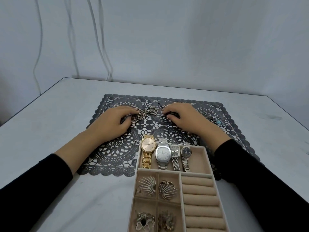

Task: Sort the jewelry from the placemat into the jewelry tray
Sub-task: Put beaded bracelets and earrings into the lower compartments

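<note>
both hands are out on the dark lace mat [117, 158], past the tray [179, 174]. the left hand [115, 121] has its fingers and thumb curled round a heap of silver chains [145, 112] near the middle of the mat. the right hand [182, 118] is curled too, and its fingertips and thumb look to pinch a thin dark cord [165, 114] just beside the chains. the cord is mostly hidden, so i cannot tell what kind of piece it is.

the chains look light and floppy. they will bend and droop when lifted, and they look mixed up with each other, so one may drag the rest along. i think it is best to pinch one chain near its end or clasp and lift slowly, holding the heap down with the other hand. the links are smooth and could slip from a weak pinch. the cord looks soft and very light, easy to take anywhere.

some small rings [207, 114] lie at the right side of the mat, and a little charm [136, 143] sits at the near edge.

in the tray, four watches [163, 154] lie side by side in the far slot, pins [167, 189] fill the small boxes, and the ring rolls [199, 191] hold nothing yet.
</note>
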Tool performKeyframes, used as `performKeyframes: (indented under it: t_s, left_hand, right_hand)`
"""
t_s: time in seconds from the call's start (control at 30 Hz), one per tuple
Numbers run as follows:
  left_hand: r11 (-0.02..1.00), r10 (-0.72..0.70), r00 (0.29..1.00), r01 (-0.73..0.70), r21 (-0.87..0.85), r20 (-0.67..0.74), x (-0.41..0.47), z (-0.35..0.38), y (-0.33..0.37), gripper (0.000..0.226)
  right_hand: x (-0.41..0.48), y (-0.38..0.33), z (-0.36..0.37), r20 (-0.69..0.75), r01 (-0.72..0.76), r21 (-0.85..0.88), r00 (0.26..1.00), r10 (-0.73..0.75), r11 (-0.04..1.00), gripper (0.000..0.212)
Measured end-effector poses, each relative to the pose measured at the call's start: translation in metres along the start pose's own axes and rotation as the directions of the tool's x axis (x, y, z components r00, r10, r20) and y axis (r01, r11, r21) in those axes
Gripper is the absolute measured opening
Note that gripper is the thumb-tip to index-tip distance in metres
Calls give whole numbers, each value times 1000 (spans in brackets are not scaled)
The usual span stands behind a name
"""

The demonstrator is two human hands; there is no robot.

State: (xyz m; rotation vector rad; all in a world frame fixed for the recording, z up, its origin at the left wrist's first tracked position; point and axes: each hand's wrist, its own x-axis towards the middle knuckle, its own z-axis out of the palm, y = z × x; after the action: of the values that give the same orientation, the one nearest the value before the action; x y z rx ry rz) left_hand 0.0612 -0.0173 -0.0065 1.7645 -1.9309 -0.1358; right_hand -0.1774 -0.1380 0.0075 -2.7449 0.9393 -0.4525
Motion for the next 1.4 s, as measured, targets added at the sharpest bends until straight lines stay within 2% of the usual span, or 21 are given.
performKeyframes:
  t_s: [0.13, 0.3, 0.47, 0.7, 0.8, 0.97, 1.13, 1.4]
  left_hand:
    - [1000, -9, 1000, 9, -19, -27, -1, 0, -1, 36]
    - [998, 47, 999, -47, -38, -11, -1, 1, 0, 34]
    - [992, 123, 992, -122, -30, 33, -1, 0, 1, 33]
    - [983, 144, 989, -145, -114, -19, -7, -4, 6, 27]
    - [971, 190, 982, -189, -144, -5, -15, -8, 10, 23]
    - [964, 255, 966, -249, -96, 51, -28, -13, 16, 18]
    - [965, 246, 963, -232, -127, 109, -40, -15, 17, 18]
    - [968, 233, 965, -219, -126, 116, -51, -17, 22, 16]
  right_hand:
    - [-4, 2, -6, -22, -46, 63, 999, 47, 997, 18]
    - [-5, 3, -5, -25, -49, 104, 998, 52, 993, 27]
    - [-3, 5, -5, -26, -38, 91, 999, 40, 995, 18]
    - [-10, 1, -7, -50, -49, 113, 997, 55, 992, 7]
    - [-16, -2, -8, -59, -88, 181, 993, 100, 980, 6]
    - [-26, -8, -12, -95, -137, 311, 980, 174, 940, 5]
    - [-39, -17, -17, -80, -141, 489, 975, 206, 861, 4]
    - [-55, -28, -21, -105, -125, 601, 967, 233, 789, 9]
